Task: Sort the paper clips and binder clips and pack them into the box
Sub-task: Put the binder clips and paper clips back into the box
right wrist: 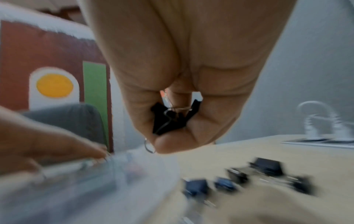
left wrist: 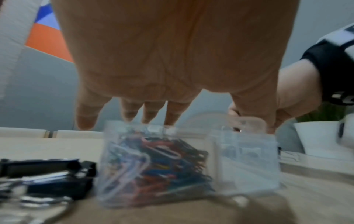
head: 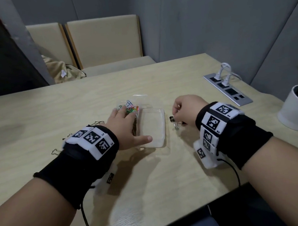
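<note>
Big pale wooden table [head: 49,110], with a white plant pot [head: 293,110] near its right edge and a silver socket strip [head: 227,88] by the far right corner.

Near the middle of the table, a clear plastic box [head: 152,127] with 2 parts. Left part full of coloured wire paper clips [left wrist: 153,163]; right part looks bare. Thin and light, likely slippery, so best held down flat or it may slide.

Left hand [head: 125,127] spread flat on top of the box, fingers straight, thumb along the near rim, gripping nothing. Looks like holding it steady.

Right hand [right wrist: 182,91] just right of the box, fingers curled tight round a small black binder clip with silver wire handles [right wrist: 172,119]. Stiff and springy; safest to take by the black body, since the thin handles flop.

More black binder clips [right wrist: 249,177] loose on the table under the right hand, and some [left wrist: 47,174] left of the box.

Hard to count the loose clips: both wrist views blurry. Cannot tell if more than 1 clip sits in the right hand. Box lid not clear to make out.
</note>
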`<state>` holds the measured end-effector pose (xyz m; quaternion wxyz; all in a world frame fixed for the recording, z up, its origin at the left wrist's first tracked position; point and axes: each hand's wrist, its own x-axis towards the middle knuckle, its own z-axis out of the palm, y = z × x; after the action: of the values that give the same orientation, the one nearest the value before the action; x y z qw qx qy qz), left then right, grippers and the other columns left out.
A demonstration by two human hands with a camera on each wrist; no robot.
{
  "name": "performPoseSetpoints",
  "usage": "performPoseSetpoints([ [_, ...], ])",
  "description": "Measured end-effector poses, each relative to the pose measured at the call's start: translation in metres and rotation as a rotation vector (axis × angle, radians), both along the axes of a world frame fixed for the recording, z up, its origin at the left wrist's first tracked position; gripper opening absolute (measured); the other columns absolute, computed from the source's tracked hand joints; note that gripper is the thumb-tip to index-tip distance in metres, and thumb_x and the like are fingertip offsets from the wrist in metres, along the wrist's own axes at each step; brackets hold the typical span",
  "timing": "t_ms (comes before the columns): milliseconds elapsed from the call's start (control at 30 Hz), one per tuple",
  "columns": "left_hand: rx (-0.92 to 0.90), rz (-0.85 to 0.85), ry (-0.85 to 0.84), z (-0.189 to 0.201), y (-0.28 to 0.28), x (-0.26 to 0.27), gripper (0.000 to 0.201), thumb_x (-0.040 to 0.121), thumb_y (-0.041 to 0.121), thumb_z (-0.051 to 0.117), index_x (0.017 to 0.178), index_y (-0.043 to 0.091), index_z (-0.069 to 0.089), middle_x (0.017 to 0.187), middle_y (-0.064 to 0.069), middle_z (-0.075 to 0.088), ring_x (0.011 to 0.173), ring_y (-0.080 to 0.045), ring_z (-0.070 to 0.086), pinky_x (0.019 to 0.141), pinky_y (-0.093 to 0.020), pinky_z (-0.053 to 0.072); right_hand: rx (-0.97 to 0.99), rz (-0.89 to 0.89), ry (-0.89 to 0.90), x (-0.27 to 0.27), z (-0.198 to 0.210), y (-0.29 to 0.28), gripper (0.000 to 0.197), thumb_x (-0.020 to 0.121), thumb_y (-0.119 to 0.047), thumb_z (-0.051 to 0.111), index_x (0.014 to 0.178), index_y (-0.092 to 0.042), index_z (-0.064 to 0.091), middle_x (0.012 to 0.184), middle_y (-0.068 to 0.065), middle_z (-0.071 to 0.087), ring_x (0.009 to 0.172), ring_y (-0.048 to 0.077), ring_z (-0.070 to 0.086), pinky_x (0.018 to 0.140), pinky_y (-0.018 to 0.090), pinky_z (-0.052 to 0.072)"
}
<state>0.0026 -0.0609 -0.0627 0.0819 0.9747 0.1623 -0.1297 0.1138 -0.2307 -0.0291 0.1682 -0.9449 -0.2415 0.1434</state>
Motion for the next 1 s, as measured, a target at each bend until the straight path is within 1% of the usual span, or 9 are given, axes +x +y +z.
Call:
performPoseSetpoints([
  [100, -0.032, 0.063, -0.035, 0.006, 0.014, -0.005, 0.097, 0.076, 0.073, 0.052, 0.153, 0.025, 0.019, 0.16, -0.011, 0.009, 0.147, -0.031, 0.007, 0.118, -0.047, 0.02, 0.165, 0.035, 0.094, -0.009, 0.008, 0.018, 0.011, 0.079, -0.008, 0.068, 0.085, -0.018, 0.067, 0.075, -0.003, 0.064, 0.079, 0.024, 0.074, 0.077, 0.038, 0.06],
  [233, -0.084, 0.171, -0.17, 0.012, 0.034, -0.008, 0.069, 0.089, 0.054, 0.052, 0.146, 0.019, 0.035, 0.146, -0.014, 0.04, 0.134, -0.03, 0.038, 0.111, -0.04, 0.034, 0.169, 0.076, 0.086, -0.012, 0.004, 0.038, 0.035, 0.081, -0.028, 0.072, 0.115, -0.023, 0.062, 0.106, -0.002, 0.063, 0.093, 0.021, 0.067, 0.084, 0.032, 0.055],
  [333, -0.004, 0.263, -0.117, 0.014, 0.048, -0.012, 0.059, 0.093, 0.037, 0.053, 0.146, 0.022, 0.034, 0.142, -0.014, 0.044, 0.126, -0.031, 0.047, 0.103, -0.038, 0.04, 0.139, 0.043, 0.028, -0.005, 0.001, 0.04, 0.038, 0.088, -0.031, 0.064, 0.124, -0.022, 0.057, 0.121, 0.001, 0.061, 0.102, 0.022, 0.064, 0.082, 0.027, 0.049],
  [500, 0.055, 0.306, 0.131, 0.016, 0.064, -0.023, 0.077, 0.081, 0.042, 0.063, 0.149, 0.032, 0.026, 0.139, -0.009, 0.047, 0.119, -0.03, 0.054, 0.095, -0.036, 0.048, -0.101, -0.08, -0.103, 0.017, -0.008, 0.025, 0.036, 0.09, -0.015, 0.05, 0.125, -0.015, 0.057, 0.128, 0.011, 0.055, 0.112, 0.032, 0.057, 0.087, 0.029, 0.046],
  [600, 0.048, 0.253, 0.231, 0.01, 0.062, -0.026, 0.093, 0.07, 0.045, 0.076, 0.148, 0.033, 0.028, 0.137, -0.007, 0.048, 0.119, -0.027, 0.055, 0.094, -0.034, 0.049, -0.367, 0.002, -0.064, 0.019, -0.022, 0.016, 0.05, 0.086, -0.033, 0.057, 0.134, -0.024, 0.047, 0.132, 0.011, 0.046, 0.116, 0.035, 0.053, 0.091, 0.037, 0.045],
  [667, 0.108, 0.224, 0.227, 0.006, 0.06, -0.027, 0.091, 0.065, 0.045, 0.078, 0.144, 0.035, 0.034, 0.134, -0.007, 0.047, 0.117, -0.029, 0.056, 0.093, -0.036, 0.05, -0.475, 0.078, -0.076, 0.015, -0.029, 0.014, 0.05, 0.083, -0.043, 0.059, 0.129, -0.026, 0.05, 0.129, 0.01, 0.048, 0.115, 0.033, 0.053, 0.092, 0.037, 0.04],
  [767, 0.12, 0.226, 0.178, 0.006, 0.06, -0.024, 0.073, 0.068, 0.039, 0.077, 0.133, 0.036, 0.046, 0.124, -0.008, 0.049, 0.108, -0.029, 0.059, 0.086, -0.034, 0.052, -0.47, 0.09, -0.118, 0.011, -0.034, 0.018, 0.039, 0.085, -0.037, 0.058, 0.12, -0.023, 0.055, 0.123, 0.007, 0.05, 0.108, 0.031, 0.056, 0.097, 0.038, 0.041],
  [867, 0.103, 0.221, 0.12, 0.006, 0.06, -0.022, 0.055, 0.07, 0.034, 0.077, 0.121, 0.033, 0.055, 0.106, -0.005, 0.051, 0.092, -0.027, 0.06, 0.074, -0.031, 0.05, -0.433, 0.12, -0.126, 0.008, -0.035, 0.022, 0.029, 0.087, -0.024, 0.055, 0.115, -0.021, 0.058, 0.119, 0.009, 0.05, 0.098, 0.03, 0.061, 0.091, 0.037, 0.049],
  [1000, 0.107, 0.226, 0.1, 0.002, 0.062, -0.022, 0.042, 0.074, 0.034, 0.073, 0.113, 0.03, 0.058, 0.093, -0.001, 0.046, 0.082, -0.024, 0.056, 0.069, -0.029, 0.048, -0.438, 0.151, -0.138, 0.009, -0.034, 0.023, 0.024, 0.086, -0.022, 0.06, 0.109, -0.016, 0.062, 0.111, 0.008, 0.057, 0.086, 0.025, 0.057, 0.077, 0.029, 0.048],
])
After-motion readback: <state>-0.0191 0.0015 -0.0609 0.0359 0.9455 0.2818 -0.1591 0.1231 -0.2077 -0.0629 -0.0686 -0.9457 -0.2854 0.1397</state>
